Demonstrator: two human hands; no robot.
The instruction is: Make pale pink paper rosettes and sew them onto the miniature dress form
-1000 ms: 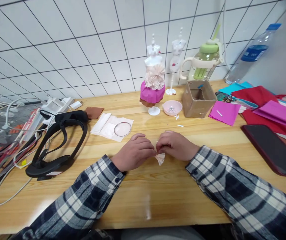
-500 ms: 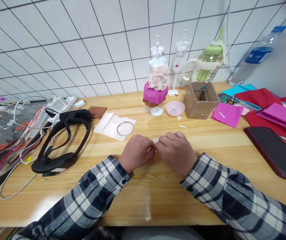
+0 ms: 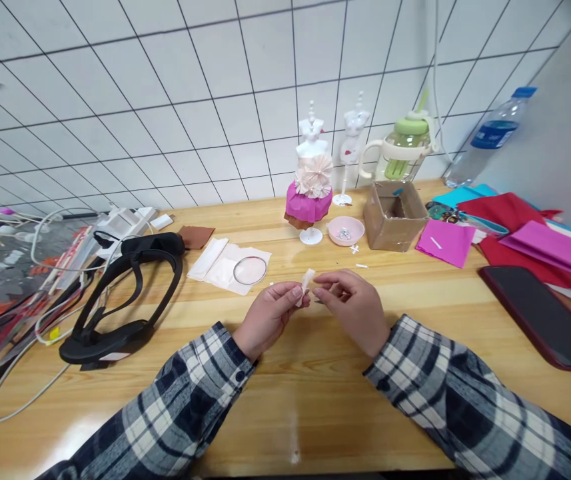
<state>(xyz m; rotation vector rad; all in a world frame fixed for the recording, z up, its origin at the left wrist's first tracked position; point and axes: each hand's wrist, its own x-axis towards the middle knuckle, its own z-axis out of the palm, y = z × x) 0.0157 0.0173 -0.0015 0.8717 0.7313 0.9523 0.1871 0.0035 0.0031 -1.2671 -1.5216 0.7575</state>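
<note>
Between the thumb and fingers of my left hand [image 3: 272, 313] is a small folded strip of pale, thin material [image 3: 306, 283], paper or cloth, its end sticking up. My right hand [image 3: 352, 307] is just to the right, fingers curled and thumb bent in close to the strip. A small dark tip shows under the right thumb; what it belongs to is hidden. Beyond my left hand, a pale sheet [image 3: 215, 263] lies on the table with a thin ring [image 3: 250, 271] on it. Ahead stands a small mannequin [image 3: 310, 167] wearing a pale pleated top and magenta skirt.
A pink bowl [image 3: 346, 231], cardboard box [image 3: 396, 223], second mannequin [image 3: 352, 137], lidded jug [image 3: 405, 150] and bottle [image 3: 495, 137] stand along the back. Magenta paper [image 3: 445, 243] and a phone [image 3: 545, 317] lie right; a black headset [image 3: 125, 300] and cables lie left.
My hands have turned and drawn slightly apart, so the pale strip now stands up in my left fingers. The view has tilted up a little.
</note>
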